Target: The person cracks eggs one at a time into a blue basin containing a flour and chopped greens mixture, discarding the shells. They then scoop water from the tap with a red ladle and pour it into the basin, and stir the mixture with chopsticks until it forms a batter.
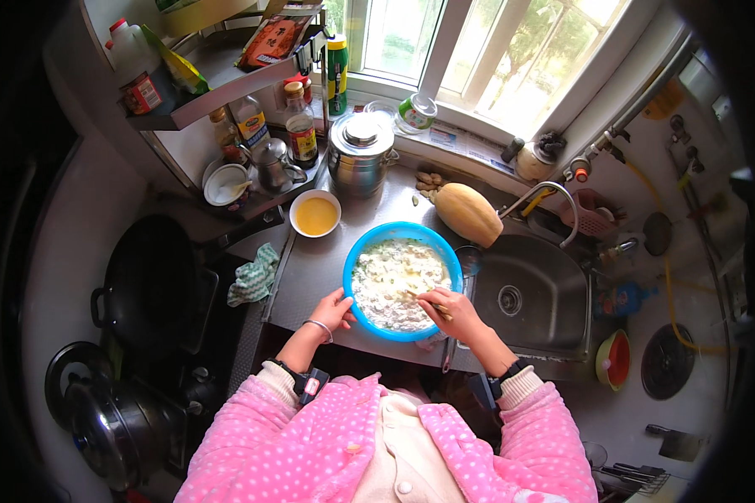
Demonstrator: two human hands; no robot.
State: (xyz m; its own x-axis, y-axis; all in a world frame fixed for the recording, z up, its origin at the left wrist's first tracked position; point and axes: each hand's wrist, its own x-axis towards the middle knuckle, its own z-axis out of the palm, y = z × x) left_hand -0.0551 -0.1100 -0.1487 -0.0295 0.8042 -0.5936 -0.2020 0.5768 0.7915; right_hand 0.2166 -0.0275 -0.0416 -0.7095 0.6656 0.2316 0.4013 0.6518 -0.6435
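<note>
A blue plastic basin [354, 251] stands on the steel counter, holding a lumpy white floury mixture [402, 276] with green bits in it. My left hand [333, 313] rests its fingers and thumb against the basin's lower left rim. In my right hand [454, 314], over the lower right of the basin, are wooden chopsticks [441, 308] whose tips reach into the mixture. A white bowl of yellow liquid [315, 214], which looks like beaten egg, sits to the upper left of the basin.
Right of the basin is a steel sink [541, 295]; behind it lies a large orange-yellow squash [467, 214]. A lidded steel pot [360, 157] and sauce bottles [301, 135] stand at the back. On the left are a green-and-white cloth [254, 276] and a black wok [151, 283].
</note>
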